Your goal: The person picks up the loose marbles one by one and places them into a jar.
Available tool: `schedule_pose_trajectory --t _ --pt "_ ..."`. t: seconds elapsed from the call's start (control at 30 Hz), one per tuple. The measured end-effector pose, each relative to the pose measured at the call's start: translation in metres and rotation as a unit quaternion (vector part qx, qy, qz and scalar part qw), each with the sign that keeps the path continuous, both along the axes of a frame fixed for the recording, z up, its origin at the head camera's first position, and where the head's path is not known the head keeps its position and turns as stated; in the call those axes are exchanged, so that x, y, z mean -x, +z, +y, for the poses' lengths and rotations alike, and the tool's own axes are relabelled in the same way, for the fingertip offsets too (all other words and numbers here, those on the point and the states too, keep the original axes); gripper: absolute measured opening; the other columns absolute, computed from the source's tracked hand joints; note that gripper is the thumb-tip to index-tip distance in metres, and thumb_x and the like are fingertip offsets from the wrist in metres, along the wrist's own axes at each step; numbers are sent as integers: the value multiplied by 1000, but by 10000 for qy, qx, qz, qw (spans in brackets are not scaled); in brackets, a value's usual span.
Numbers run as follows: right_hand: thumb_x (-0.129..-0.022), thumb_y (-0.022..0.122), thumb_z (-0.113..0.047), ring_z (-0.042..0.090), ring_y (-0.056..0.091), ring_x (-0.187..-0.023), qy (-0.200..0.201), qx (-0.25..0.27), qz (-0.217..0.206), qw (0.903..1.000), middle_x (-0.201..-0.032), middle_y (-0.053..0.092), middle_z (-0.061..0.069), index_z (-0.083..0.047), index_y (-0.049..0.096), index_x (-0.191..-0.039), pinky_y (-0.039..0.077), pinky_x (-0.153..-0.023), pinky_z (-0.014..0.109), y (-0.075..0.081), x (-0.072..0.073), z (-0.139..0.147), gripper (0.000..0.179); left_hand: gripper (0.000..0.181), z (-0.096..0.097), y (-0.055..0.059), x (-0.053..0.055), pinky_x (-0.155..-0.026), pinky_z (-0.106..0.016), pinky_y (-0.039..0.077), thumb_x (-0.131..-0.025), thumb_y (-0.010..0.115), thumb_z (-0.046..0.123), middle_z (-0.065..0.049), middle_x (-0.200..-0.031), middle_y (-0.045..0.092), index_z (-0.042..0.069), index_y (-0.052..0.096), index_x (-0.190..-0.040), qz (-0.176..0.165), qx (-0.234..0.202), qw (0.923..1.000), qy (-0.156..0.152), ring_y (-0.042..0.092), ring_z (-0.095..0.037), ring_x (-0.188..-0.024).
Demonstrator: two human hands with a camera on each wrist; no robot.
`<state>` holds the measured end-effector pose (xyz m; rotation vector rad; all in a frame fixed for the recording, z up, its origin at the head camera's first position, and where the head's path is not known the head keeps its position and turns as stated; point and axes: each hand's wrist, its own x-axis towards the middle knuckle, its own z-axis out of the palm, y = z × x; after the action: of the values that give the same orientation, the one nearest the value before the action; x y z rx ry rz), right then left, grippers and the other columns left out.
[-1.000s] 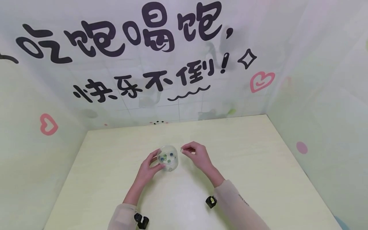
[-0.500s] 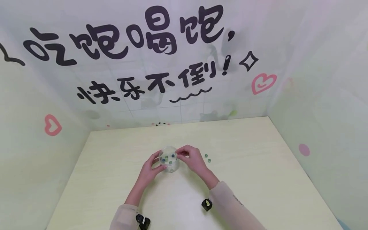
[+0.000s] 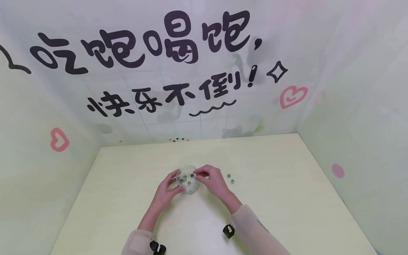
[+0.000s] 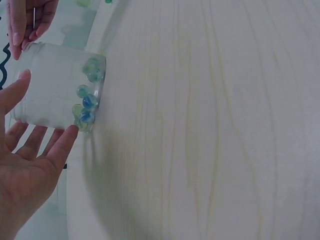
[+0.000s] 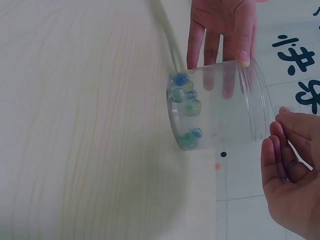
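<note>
My left hand [image 3: 165, 188] holds a clear plastic jar [image 3: 191, 190] round its side, thumb on the near side and fingers behind. In the left wrist view, several blue, green and yellowish glass marbles [image 4: 89, 101] lie at the jar's bottom. The jar is tilted slightly, with its open mouth up. At the right of its rim is my right hand [image 3: 215, 182], thumb and fingertips pinched together. The marble seen in that pinch earlier is now hidden by the fingers. Two green marbles [image 3: 230, 179] lie on the table, right of my right hand.
The pale wood-grain table [image 3: 287, 202] ends at a back wall [image 3: 204, 127] with black lettering and pink hearts. Side walls rise at left and right. Black wrist devices [image 3: 228, 231] sit at both sleeves.
My right hand, pinching a pale marble, has moved left to the jar's rim, uncovering two green marbles on the table. The left hand keeps its hold on the jar. The head view has shifted slightly.
</note>
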<state>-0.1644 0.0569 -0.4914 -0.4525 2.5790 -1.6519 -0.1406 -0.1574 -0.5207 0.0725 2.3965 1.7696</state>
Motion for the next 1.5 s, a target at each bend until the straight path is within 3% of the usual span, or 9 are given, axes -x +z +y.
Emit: schedule_pose_trajectory --t 0.5,0.73,0.93,1.5 --pt "-88 73 -4 13 66 -83 -367 22 791 9962 -95 73 11 -2 74 -102 59 -75 23 -5 2 36 14 71 0 -7 2 -108 -44 50 -89 72 5 -19 -155 42 10 39 -151 -19 -10 10000 38 41 -43 -142" --pt "-88 74 -5 20 67 -87 -636 25 258 9976 -97 74 9 -6 76 -103 58 -79 22 -9 0 50 15 71 -2 -9 -1 -106 -41 51 -88 73 4 -18 -155 43 10 41 -150 -102 27 9999 125 42 -42 -142" --pt "-87 74 -4 20 67 -88 -977 0 171 9951 -96 74 8 -7 76 -101 57 -78 20 -10 2 67 15 71 -2 -7 1 -107 -40 51 -88 72 4 -17 -156 40 9 39 -151 -51 -67 10000 -4 41 -42 -143" --pt "-88 73 -3 22 67 -93 -1286 -123 -55 9916 -99 74 13 -4 75 -103 56 -82 18 -19 2 101 15 71 -1 -3 1 -107 -43 51 -87 73 4 -19 -156 41 8 41 -150 22 -133 9999 0 42 -43 -142"
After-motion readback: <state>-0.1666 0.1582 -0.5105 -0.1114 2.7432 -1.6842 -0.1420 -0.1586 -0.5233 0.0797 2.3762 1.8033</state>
